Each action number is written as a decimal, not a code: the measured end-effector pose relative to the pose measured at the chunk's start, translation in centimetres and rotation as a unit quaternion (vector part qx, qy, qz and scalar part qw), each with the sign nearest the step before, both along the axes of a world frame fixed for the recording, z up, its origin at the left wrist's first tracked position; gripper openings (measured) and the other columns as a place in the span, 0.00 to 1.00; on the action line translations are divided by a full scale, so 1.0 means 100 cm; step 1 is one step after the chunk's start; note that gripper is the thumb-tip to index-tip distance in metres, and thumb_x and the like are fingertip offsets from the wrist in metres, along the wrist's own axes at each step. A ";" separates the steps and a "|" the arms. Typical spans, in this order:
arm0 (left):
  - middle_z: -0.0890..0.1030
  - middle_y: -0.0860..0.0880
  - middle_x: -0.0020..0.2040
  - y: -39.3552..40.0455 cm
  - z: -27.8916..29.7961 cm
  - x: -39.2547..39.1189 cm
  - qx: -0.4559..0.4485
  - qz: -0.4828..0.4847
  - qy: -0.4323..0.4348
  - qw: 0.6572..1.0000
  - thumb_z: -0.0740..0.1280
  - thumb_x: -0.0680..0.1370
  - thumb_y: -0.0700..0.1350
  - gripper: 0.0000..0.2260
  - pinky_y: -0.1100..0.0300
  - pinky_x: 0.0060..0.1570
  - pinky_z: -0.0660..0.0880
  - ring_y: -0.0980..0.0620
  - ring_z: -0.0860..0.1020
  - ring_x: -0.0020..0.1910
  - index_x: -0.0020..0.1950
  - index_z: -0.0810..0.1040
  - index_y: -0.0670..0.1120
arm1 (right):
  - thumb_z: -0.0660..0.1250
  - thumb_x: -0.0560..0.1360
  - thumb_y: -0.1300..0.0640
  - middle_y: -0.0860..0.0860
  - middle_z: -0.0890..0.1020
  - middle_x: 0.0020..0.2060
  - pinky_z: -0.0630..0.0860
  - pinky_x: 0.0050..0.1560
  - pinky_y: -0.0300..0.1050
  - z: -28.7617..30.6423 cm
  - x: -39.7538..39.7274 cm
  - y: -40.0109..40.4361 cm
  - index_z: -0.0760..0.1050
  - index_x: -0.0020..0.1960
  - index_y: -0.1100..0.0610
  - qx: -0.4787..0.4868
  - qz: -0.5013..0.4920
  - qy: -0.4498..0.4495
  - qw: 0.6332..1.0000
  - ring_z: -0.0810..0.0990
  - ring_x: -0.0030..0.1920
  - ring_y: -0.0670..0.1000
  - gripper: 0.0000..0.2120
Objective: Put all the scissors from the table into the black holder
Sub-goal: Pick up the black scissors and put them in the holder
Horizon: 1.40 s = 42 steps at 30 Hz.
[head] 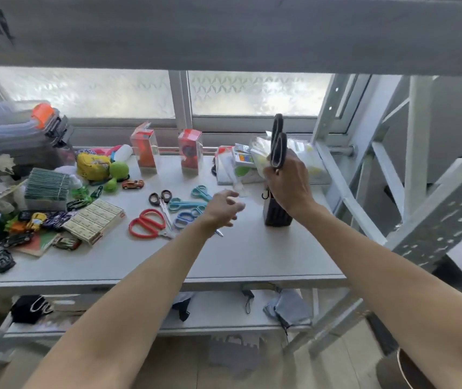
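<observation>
My right hand (pixel 288 186) grips black-handled scissors (pixel 278 144) upright, handles up, directly above the black holder (pixel 276 216) that stands on the white table (pixel 252 256). The blades are hidden behind my hand. My left hand (pixel 223 207) hovers with fingers apart and nothing in it, just right of a cluster of scissors lying on the table: a red pair (pixel 147 223), a small black-handled pair (pixel 160 198), two teal pairs (pixel 185 204) (pixel 201 192) and a blue pair (pixel 186 217).
Toy cars, a yellow box (pixel 94 220), a stack of green cards (pixel 47 185) and plush toys crowd the table's left side. Two orange boxes (pixel 144 150) and packaged items (pixel 241 164) line the back by the window. A metal rack frame (pixel 364 178) rises at the right.
</observation>
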<state>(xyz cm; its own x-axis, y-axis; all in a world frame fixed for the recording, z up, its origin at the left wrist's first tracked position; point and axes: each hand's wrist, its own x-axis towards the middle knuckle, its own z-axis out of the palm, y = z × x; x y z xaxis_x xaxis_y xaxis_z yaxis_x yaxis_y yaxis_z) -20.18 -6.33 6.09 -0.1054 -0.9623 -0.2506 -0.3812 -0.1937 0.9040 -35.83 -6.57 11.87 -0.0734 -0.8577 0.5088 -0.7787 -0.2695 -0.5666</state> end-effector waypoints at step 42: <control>0.73 0.48 0.70 -0.047 -0.051 -0.050 -0.025 -0.091 0.035 0.995 0.72 0.75 0.38 0.29 0.62 0.41 0.80 0.43 0.78 0.61 0.74 0.68 0.48 | 0.50 0.80 0.43 0.52 0.80 0.46 0.74 0.38 0.47 -0.019 -0.011 -0.018 0.76 0.51 0.57 -0.052 0.008 -0.024 0.998 0.76 0.37 0.49 0.22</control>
